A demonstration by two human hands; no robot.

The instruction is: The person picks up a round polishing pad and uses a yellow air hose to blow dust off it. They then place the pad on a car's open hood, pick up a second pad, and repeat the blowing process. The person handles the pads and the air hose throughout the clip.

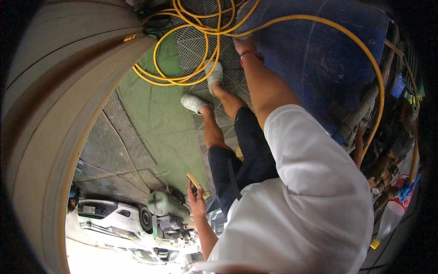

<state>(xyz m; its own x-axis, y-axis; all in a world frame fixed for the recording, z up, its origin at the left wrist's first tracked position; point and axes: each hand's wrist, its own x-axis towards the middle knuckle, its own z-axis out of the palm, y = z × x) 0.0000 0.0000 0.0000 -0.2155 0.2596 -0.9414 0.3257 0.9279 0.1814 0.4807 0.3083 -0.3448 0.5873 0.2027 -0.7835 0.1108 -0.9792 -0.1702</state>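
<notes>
- The left hand was low and left of the person's white shirt, its grip closed around a thin flat tan object that stuck up past the fingers, above the green floor mat.
- The right hand, with a red band at the wrist, was stretched out onto a large blue curved body. I could not tell whether its grip was open or closed, because the fingers were hidden at the edge.
- A long yellow rubber hose lay coiled on the grey ribbed floor tiles just beside that hand. One loop of it ran out across the blue body.
- A clear plastic bottle with a yellow cap lay at the lower right among rusty pipe fittings. Its contents could not be made out.
- A rounded green metal tank sat near the left hand, its inside not visible.
- A white car stood beyond the tank.
- The person's white clogs rested on the ribbed tiles.
</notes>
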